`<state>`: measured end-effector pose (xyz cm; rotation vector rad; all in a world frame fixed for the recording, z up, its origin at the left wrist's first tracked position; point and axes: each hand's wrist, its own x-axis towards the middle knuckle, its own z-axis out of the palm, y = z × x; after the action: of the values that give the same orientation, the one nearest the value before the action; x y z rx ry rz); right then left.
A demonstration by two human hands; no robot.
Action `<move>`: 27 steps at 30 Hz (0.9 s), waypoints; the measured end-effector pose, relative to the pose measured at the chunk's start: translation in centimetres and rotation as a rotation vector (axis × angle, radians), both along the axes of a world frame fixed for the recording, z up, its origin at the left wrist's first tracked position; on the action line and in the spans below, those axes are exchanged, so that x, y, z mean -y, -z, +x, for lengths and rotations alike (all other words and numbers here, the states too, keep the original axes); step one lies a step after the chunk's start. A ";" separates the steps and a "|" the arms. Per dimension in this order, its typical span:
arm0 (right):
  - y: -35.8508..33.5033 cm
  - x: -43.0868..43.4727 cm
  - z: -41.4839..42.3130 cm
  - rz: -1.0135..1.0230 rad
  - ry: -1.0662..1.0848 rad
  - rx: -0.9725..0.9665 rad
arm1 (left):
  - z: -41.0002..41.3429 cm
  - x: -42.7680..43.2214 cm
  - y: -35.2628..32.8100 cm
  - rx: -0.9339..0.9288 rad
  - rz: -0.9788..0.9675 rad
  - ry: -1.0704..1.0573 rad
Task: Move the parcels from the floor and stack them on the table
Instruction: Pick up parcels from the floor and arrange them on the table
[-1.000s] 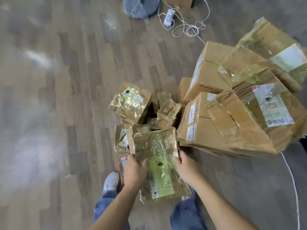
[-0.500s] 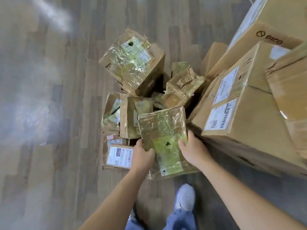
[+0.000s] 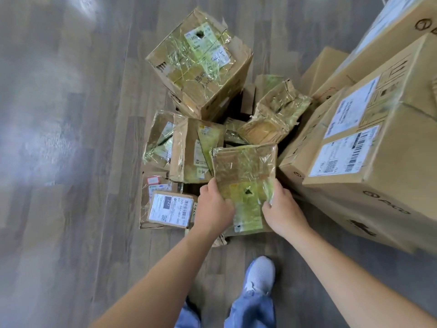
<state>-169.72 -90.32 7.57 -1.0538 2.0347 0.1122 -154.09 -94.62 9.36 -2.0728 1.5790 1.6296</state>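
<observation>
A flat cardboard parcel (image 3: 244,178) wrapped in shiny yellowish tape lies at the front of a heap of parcels on the wooden floor. My left hand (image 3: 214,207) grips its left edge and my right hand (image 3: 282,211) grips its right edge, fingers curled round the sides. Behind it lie a taped upright parcel (image 3: 196,150), a crumpled small parcel (image 3: 274,114) and a big taped box (image 3: 201,62). To the left, a small parcel with a white "247" label (image 3: 169,209) rests flat on the floor. No table is in view.
Large brown boxes (image 3: 369,162) with white shipping labels are stacked on the right, close to my right arm. Bare wooden floor (image 3: 59,162) stretches to the left. My shoe (image 3: 260,275) and jeans show at the bottom.
The view has dropped closer to the heap. Both hands keep their hold on the flat taped parcel, which now sits lower among the other parcels.
</observation>
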 end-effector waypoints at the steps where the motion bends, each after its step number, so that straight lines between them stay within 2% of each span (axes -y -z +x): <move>1: -1.2 -0.3 0.2 -0.025 -0.004 0.026 | 0.0 0.0 -1.1 0.011 -0.015 0.031; 8: -11.7 0.0 1.8 -0.118 0.071 0.167 | -0.9 0.8 -12.7 0.001 -0.093 0.140; 13: -23.2 -0.1 3.0 -0.256 0.106 0.258 | -0.7 1.9 -23.4 -0.085 -0.150 -0.007; 16: -30.4 -0.8 2.0 -0.364 0.163 0.237 | -1.3 1.9 -29.7 -0.124 -0.195 -0.008; 20: -38.3 -2.4 -0.1 -0.453 0.242 0.156 | -4.1 0.8 -37.1 -0.182 -0.252 0.115; 27: -46.7 -5.3 -6.1 -0.594 0.294 0.050 | -11.1 -0.5 -44.9 -0.264 -0.306 0.210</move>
<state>-175.83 -84.99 54.27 -1.0656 2.2049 -0.7017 -165.24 -94.08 54.30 -1.7871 2.1714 1.7337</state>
